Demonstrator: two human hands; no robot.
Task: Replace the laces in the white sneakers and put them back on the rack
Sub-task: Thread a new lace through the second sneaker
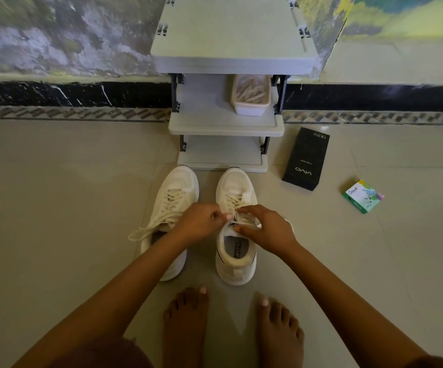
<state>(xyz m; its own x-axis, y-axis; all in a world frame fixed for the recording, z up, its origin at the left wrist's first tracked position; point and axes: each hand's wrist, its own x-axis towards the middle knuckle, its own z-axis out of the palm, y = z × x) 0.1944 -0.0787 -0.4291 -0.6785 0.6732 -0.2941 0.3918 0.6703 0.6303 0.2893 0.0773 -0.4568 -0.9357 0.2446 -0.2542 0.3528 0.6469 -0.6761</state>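
Two white sneakers stand side by side on the floor, toes toward the grey rack (225,126). The left sneaker (172,197) is laced, with a loose lace end (140,233) trailing to its left. Both hands meet over the top eyelets of the right sneaker (237,264). My left hand (200,221) pinches the lace near the tongue. My right hand (265,229) curls over the sneaker's collar and grips the lace there; the knot area is hidden under the fingers.
A white tub of laces (251,95) sits on the rack's middle shelf. A black Vivo box (305,159) and a small green Odonil box (364,196) lie on the tiles to the right. My bare feet (231,328) stand just behind the sneakers.
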